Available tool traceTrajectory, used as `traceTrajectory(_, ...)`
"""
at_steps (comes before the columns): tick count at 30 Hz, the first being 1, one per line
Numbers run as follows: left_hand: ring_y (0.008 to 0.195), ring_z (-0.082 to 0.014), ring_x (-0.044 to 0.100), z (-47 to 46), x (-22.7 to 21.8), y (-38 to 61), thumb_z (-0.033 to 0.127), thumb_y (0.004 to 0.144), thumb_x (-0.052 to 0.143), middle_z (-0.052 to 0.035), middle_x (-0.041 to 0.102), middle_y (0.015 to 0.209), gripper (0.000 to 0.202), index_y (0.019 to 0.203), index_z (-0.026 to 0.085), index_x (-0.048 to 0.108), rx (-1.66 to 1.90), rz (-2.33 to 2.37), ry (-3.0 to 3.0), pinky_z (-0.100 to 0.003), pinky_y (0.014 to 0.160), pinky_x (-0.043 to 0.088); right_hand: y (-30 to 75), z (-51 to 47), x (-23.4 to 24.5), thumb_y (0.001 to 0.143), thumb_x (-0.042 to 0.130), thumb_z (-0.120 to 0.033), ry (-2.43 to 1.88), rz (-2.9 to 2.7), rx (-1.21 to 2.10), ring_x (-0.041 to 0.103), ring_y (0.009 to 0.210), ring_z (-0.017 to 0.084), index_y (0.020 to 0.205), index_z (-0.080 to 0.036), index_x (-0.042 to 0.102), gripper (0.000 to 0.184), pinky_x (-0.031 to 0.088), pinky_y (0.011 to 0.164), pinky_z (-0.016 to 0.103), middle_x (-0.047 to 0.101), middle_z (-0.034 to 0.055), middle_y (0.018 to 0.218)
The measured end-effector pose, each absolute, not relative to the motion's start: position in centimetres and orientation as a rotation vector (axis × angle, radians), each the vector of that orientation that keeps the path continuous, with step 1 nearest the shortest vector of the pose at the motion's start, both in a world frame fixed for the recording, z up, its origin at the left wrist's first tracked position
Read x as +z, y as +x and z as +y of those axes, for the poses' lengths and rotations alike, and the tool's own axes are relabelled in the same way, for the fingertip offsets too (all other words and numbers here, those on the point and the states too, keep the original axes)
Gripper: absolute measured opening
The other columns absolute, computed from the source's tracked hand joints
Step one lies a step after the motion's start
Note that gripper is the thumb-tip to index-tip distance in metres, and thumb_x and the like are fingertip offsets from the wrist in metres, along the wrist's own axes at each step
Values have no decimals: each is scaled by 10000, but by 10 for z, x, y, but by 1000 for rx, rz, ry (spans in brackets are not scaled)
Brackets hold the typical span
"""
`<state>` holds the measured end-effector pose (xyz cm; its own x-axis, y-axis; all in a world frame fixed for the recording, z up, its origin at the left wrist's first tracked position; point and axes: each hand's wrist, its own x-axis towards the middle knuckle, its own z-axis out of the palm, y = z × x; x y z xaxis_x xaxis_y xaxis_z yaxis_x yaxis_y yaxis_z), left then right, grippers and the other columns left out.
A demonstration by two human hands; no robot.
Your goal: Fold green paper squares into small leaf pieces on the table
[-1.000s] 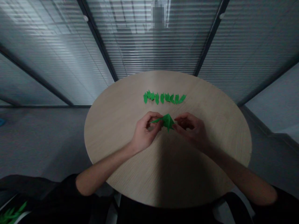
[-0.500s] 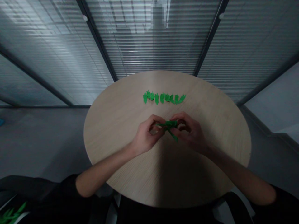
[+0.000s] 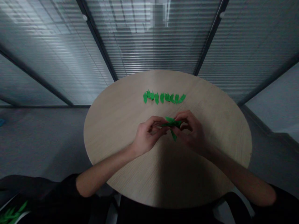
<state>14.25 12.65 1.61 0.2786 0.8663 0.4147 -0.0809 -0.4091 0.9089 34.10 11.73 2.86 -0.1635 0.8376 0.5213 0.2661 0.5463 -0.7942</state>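
— What was at the far left?

— Low in the near left corner, off the tabletop [image 3: 112, 130], a few green strips [image 3: 10, 214] showed dimly beside a dark sleeve [image 3: 46, 193]. It was too dark there to tell more of them.

— And the left hand?

— The left hand [image 3: 147, 135] was curled over the middle of the round tabletop. Its thumb and fingertips were pressed together on the left end of a green paper piece [image 3: 172, 123].

— Where was that piece exactly?

— It sat between the two hands, near the tabletop's centre. It was folded narrow, with one pointed tip hanging down toward the near side. I could not tell whether it touched the wood.

— The right hand?

— The right hand [image 3: 192, 133] was closed on the right end of the same piece with its fingers bent around it, so the paper was pinched from both sides. The fingertips of the two hands nearly met over it.

— Anything beyond them?

— On the far side, well apart from the hands, a row of small green folded pieces [image 3: 163, 97] lay on the tabletop. They ran left to right, side by side, and some overlapped. Behind the tabletop stood glass panels with closed blinds [image 3: 149, 46], split by dark frames.
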Motion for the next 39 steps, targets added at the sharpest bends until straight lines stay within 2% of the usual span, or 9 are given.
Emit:
traceTrajectory(6,713,-138,763,125,19,143,268,867,809,-40,801,871,182,1004,173,738,1284,828,1594,-211,665,654,341,117,27,859,719,-179,-921,-1719,633,622,771,109,999,-237,590,199,521,534,204,580,16,1058)
traceTrajectory(14,705,-144,775,125,23,142,290,876,791,-58,820,875,192,1018,160,780,1267,853,1582,-212,659,657,342,118,26,873,747,-225,-912,-1723,605,628,778,109,1026,-242,610,205,543,543,203,580,19,1083)
traceTrajectory(20,682,-160,782,127,23,141,363,902,781,-60,816,836,238,1028,164,755,1297,836,1564,-234,641,671,343,115,29,980,666,-292,-911,-1718,704,670,802,115,1068,-247,676,99,593,595,222,600,38,1126)
traceTrajectory(27,709,-153,774,129,17,141,390,919,770,-41,788,842,288,1109,188,693,1330,788,1588,-222,631,668,344,117,28,989,656,-231,-834,-1763,574,682,817,127,976,-246,697,46,613,640,231,664,22,1015)
traceTrajectory(33,706,-143,767,129,17,141,365,909,783,-28,777,833,234,1013,181,683,1339,770,1607,-218,634,673,344,118,26,995,652,-227,-865,-1778,531,661,751,109,969,-242,698,55,597,612,214,676,15,986)
traceTrajectory(39,666,-134,751,127,20,143,368,898,793,-21,762,787,233,950,173,677,1353,792,1584,-216,619,669,344,116,26,991,661,-295,-913,-1740,562,682,750,122,995,-247,707,67,607,618,227,693,24,992)
